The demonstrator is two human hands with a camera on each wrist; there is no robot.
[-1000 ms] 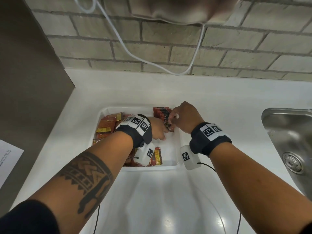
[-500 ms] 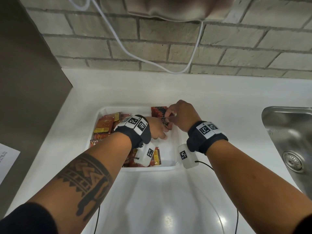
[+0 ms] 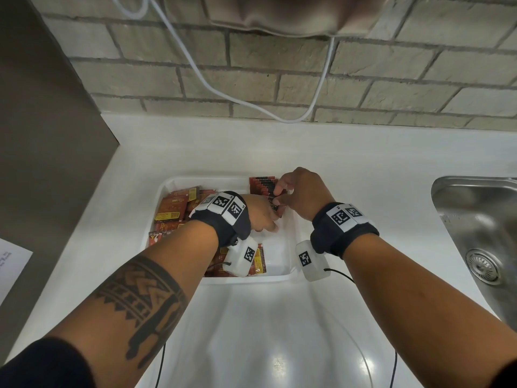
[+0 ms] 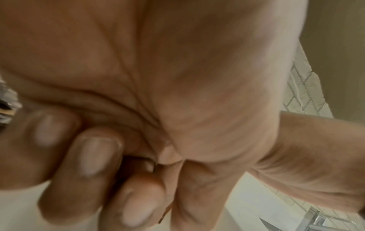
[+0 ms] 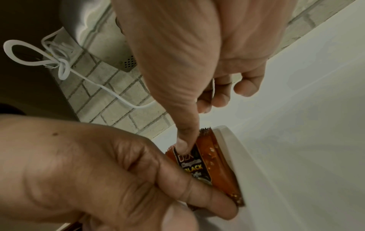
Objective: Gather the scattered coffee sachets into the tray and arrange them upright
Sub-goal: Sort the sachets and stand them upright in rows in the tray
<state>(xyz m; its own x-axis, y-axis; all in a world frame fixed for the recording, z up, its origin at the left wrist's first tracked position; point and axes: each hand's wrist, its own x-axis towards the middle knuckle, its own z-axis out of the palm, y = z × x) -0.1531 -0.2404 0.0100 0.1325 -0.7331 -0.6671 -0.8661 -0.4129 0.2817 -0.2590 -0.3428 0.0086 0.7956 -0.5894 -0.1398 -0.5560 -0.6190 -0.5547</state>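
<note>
With both hands' fingers pinching the front sachet (image 5: 199, 164), the left hand (image 3: 261, 212) should brace the upright row (image 3: 261, 185) at the tray's (image 3: 165, 191) two o'clock corner while the right hand (image 3: 300, 193) seats it square.

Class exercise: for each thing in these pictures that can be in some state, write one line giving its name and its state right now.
tray: on the counter, part filled.
upright sachets: standing in a row at the tray's far right corner.
loose sachets: lying flat, piled in the tray's left side.
right hand: pinching the row's front sachet.
left hand: fingers curled against the row's near end; grip unclear.
sink: no water visible.
</note>
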